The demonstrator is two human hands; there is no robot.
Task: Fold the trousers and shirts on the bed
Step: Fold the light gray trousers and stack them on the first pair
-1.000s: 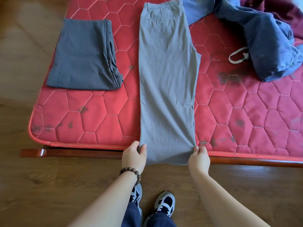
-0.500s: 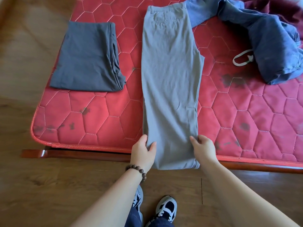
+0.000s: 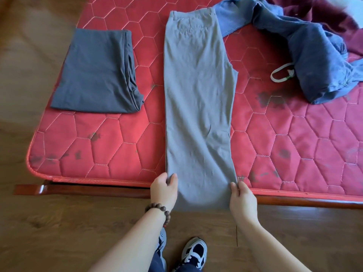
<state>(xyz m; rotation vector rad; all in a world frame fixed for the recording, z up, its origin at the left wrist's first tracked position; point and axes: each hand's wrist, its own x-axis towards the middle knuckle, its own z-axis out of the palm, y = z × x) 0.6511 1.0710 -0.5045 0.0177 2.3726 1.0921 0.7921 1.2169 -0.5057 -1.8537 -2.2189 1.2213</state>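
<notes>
Light grey trousers (image 3: 198, 91) lie lengthwise down the red quilted mattress (image 3: 294, 146), folded leg on leg, waistband at the far end and hems hanging over the near edge. My left hand (image 3: 164, 190) pinches the left side of the leg ends, and my right hand (image 3: 242, 198) pinches the right side. A dark grey garment (image 3: 98, 71), folded into a rectangle, lies flat on the left part of the mattress. A crumpled blue garment (image 3: 318, 50) lies at the far right.
A maroon garment (image 3: 322, 14) is bunched at the far right corner behind the blue one. A white cord loop (image 3: 281, 72) lies beside the blue cloth. The wooden bed rail (image 3: 98, 190) runs along the near edge above the wood floor, where my shoes (image 3: 194, 254) stand.
Both hands stay on the trouser leg ends at the near edge. They slid up the cloth half a second ago, then came back toward me.
</notes>
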